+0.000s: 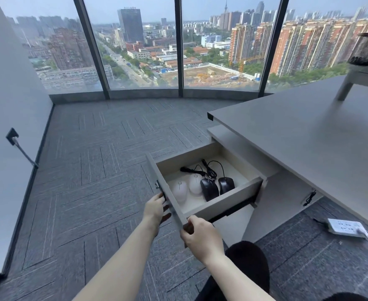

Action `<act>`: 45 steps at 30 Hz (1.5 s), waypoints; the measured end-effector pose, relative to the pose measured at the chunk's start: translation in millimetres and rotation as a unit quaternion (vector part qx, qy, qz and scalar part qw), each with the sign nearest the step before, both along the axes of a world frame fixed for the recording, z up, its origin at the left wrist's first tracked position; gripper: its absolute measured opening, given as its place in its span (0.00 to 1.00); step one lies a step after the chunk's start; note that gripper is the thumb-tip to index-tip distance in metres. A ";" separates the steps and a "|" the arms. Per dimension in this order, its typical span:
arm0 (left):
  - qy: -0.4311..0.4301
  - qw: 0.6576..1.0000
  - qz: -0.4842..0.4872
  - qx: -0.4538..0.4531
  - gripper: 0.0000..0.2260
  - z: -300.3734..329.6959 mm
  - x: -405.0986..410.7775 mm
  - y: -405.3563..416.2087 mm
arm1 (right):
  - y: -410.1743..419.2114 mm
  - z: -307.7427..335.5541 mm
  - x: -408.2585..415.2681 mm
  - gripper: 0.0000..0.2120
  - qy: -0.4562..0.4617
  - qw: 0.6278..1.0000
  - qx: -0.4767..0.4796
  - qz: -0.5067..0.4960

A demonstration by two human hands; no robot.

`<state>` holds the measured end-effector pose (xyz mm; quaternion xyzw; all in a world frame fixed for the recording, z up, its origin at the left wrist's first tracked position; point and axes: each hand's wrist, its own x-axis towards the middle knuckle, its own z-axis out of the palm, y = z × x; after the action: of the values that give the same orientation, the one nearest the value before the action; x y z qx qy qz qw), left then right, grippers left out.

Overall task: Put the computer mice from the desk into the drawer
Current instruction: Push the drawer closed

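Note:
The drawer [226,202] stands pulled out from under the grey desk [309,135]. Inside it lie two white mice [180,190] [195,184] on the left and two black wired mice [209,189] [226,184] on the right, their black cables [207,168] coiled behind them. My left hand [155,210] grips the drawer's front panel near its left end. My right hand [200,237] holds the same panel at its near corner. No mouse is visible on the desk top.
A mesh pen holder [366,48] stands on a raised shelf [361,77] at the desk's far right. A white power strip [345,228] lies on the carpet under the desk. A wall socket with a cable [12,136] is at the left. Floor-to-ceiling windows lie ahead.

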<state>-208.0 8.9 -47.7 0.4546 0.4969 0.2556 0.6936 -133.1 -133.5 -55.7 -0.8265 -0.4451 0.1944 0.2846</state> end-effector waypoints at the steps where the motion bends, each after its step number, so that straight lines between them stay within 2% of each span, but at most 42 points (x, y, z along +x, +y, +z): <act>1: -0.003 1.000 -0.006 -0.002 0.15 -1.1 7.9 -0.4 | -1.1 -0.5 6.1 0.08 0.004 1.000 0.002 -0.010; 8: -0.016 0.999 -0.038 -0.018 0.20 -7.2 75.3 -7.5 | -13.0 -3.6 61.2 0.10 0.008 0.995 0.016 -0.096; 14: -0.022 0.997 -0.072 -0.024 0.22 -4.6 132.6 -15.5 | -24.5 -3.4 107.3 0.11 0.070 0.978 0.043 -0.192; 16: -0.026 0.996 -0.077 -0.034 0.21 -4.1 151.0 -17.2 | -28.0 -4.8 120.5 0.16 0.079 0.966 0.050 -0.239; 20: -0.061 0.992 -0.079 -0.071 0.17 -0.2 184.7 -22.8 | -30.6 -13.5 144.9 0.35 0.084 0.943 0.067 -0.314; 24: -0.098 0.987 -0.071 -0.107 0.16 3.5 215.1 -25.9 | -29.7 -19.2 169.8 0.40 0.093 0.931 0.075 -0.346; 29: -0.113 0.981 -0.086 -0.132 0.24 -5.6 250.8 -28.3 | -29.0 -24.2 200.0 0.36 0.091 0.919 0.099 -0.370; 35: -0.130 0.977 -0.096 -0.140 0.28 -2.5 266.7 -30.9 | -24.9 -22.2 208.6 0.23 0.097 0.910 0.136 -0.379; 40: -0.137 0.973 -0.112 -0.145 0.29 1.3 270.4 -29.1 | -22.0 -21.8 211.6 0.22 0.105 0.904 0.146 -0.387; 45: -0.107 0.977 -0.136 -0.123 0.29 -4.0 260.8 -32.3 | -27.3 -14.4 210.9 0.19 0.137 0.909 0.130 -0.372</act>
<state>52.9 -23.4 -51.8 0.3988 0.3807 0.1426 0.8220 77.9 -160.8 -70.1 -0.8529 -0.0835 0.1265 0.4996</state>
